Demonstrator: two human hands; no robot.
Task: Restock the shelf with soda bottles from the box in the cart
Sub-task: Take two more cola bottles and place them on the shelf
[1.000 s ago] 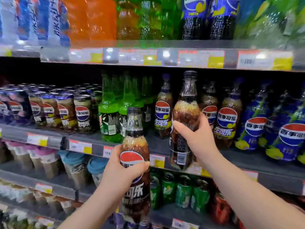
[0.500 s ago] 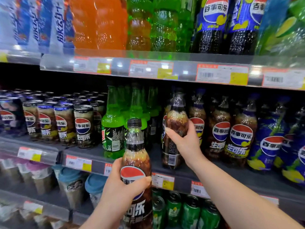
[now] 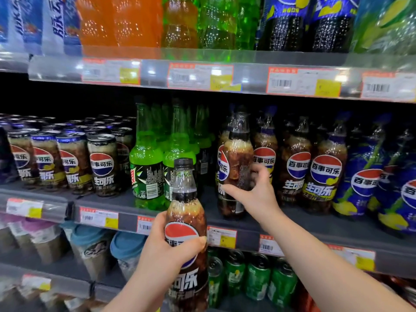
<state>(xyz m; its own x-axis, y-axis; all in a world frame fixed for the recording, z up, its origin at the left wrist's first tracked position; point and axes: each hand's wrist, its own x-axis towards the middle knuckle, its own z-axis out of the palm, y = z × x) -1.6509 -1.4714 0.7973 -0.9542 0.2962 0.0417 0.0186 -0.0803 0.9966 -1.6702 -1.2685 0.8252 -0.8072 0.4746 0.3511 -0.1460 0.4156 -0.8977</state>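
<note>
My left hand [image 3: 166, 251] grips a brown cola bottle [image 3: 186, 212] with a black cap and holds it upright in front of the middle shelf [image 3: 304, 224]. My right hand [image 3: 258, 199] reaches onto that shelf and wraps around the lower half of a second cola bottle [image 3: 238, 154]. This bottle stands upright on the shelf at the left end of the row of matching cola bottles [image 3: 324, 172]. My thumb lies across its front and my fingers are on its right side. The box and the cart are out of view.
Green soda bottles [image 3: 146, 163] stand just left of the placed bottle, with cola cans [image 3: 101, 163] further left. Blue-labelled bottles [image 3: 364, 181] fill the right end. The upper shelf's edge [image 3: 202, 75] hangs overhead. Green cans [image 3: 258, 278] and cups [image 3: 90, 248] sit below.
My right hand has carried its bottle further back onto the shelf and stood it beside the row. My left hand has kept its bottle in about the same spot.
</note>
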